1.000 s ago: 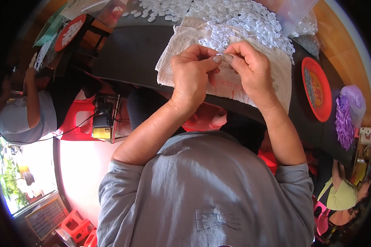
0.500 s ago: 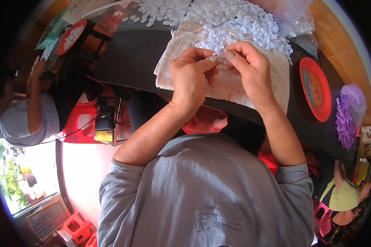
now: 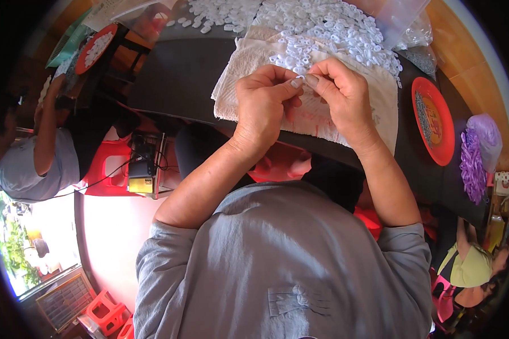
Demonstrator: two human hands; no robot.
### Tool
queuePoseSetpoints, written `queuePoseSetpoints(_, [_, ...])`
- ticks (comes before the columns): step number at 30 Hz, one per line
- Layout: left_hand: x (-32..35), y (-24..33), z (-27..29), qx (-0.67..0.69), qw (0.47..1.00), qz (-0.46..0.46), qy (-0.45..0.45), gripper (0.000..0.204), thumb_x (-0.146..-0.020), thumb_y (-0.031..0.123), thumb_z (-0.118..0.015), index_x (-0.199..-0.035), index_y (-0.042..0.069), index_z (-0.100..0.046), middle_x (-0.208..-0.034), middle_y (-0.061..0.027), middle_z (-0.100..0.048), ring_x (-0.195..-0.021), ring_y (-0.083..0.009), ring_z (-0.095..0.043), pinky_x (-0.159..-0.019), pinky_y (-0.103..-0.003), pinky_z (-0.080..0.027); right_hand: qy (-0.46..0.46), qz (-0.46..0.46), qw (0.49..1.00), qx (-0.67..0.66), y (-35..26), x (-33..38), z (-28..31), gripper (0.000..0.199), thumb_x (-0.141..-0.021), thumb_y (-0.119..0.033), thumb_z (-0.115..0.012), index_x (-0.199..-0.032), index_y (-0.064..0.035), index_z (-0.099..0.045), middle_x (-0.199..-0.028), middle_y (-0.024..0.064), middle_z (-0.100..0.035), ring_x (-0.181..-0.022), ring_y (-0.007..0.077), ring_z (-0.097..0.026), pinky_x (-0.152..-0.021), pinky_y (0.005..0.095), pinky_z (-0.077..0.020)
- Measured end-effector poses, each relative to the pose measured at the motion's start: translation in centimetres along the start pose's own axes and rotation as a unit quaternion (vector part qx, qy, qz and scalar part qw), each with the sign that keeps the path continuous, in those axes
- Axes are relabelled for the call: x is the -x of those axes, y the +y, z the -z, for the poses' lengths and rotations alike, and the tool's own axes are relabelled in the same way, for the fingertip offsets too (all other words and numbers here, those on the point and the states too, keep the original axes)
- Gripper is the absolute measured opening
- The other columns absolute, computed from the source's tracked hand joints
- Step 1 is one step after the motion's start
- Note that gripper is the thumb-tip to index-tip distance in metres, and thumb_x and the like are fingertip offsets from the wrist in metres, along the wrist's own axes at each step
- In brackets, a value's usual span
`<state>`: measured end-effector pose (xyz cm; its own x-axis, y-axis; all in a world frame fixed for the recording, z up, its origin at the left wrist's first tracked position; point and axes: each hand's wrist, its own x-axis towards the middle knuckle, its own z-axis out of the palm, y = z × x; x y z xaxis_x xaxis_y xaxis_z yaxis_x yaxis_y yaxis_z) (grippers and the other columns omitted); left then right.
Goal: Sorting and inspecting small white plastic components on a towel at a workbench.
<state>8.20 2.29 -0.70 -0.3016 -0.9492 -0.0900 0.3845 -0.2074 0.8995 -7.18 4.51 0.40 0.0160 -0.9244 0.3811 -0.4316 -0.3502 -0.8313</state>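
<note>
Overhead, the head camera looked down on a person in a grey shirt working at a dark table (image 3: pixel 175 85). Both hands met above a pale cloth (image 3: pixel 379 107) spread on the table. The left hand (image 3: pixel 263 104) was curled nearly shut, thumb and forefinger pinched together. The right hand (image 3: pixel 345 96) mirrored it, its fingertips touching the left's. Between them sat a tiny white piece (image 3: pixel 300 77), mostly hidden by the fingers, so its exact shape could not be told. Just beyond the hands, a heap of small white rings (image 3: pixel 328 34) covered the far part of the cloth, with more scattered on the table behind.

To the right lay a red plate (image 3: pixel 435 141) holding small grey parts, and past it a bundle of purple pieces (image 3: pixel 474 164). At far left, another person in a grey top sat near a red stool (image 3: pixel 104 169).

Doing this step well probably meant keeping the pinch light but firm, working close over the cloth so a dropped piece landed softly, and steadying the hands against each other.
</note>
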Motion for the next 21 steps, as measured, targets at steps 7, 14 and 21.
queuePoseSetpoints(7, [0.4,-0.3,-1.1,-0.007,0.998,-0.044,0.033,0.004,-0.088,0.001,-0.059,-0.088,-0.003,-0.059,-0.074,-0.0076,-0.061,-0.058,-0.0121,-0.056,-0.047,-0.023,-0.041,0.012,-0.079,0.992,-0.093,-0.7,0.3,-0.6,0.01,-0.091,-0.013,-0.06,-0.089,-0.0032,-0.061,-0.072,-0.0038,-0.056,-0.064,0.0037,-0.049,-0.056,0.0197,-0.0385])
queuePoseSetpoints(14, [-0.1,0.1,-0.1,0.009,0.999,0.008,0.032,0.006,-0.087,0.003,-0.06,-0.089,-0.003,-0.059,-0.074,-0.0075,-0.061,-0.058,-0.0125,-0.056,-0.047,-0.023,-0.042,0.039,0.015,0.999,-0.013,-0.1,-0.6,0.6,0.008,-0.089,-0.007,-0.059,-0.093,0.0004,-0.06,-0.073,0.0046,-0.06,-0.069,0.0111,-0.054,-0.063,0.0259,-0.0453])
queuePoseSetpoints(21, [-0.1,0.0,0.2,0.0,1.0,0.005,0.017,0.007,-0.087,0.003,-0.06,-0.091,-0.003,-0.06,-0.074,-0.007,-0.061,-0.057,-0.0121,-0.056,-0.048,-0.023,-0.042,-0.022,0.105,0.992,0.068,0.5,-0.6,0.8,0.007,-0.087,0.002,-0.058,-0.094,0.001,-0.059,-0.081,0.0025,-0.061,-0.076,0.0095,-0.055,-0.07,0.0237,-0.0458])
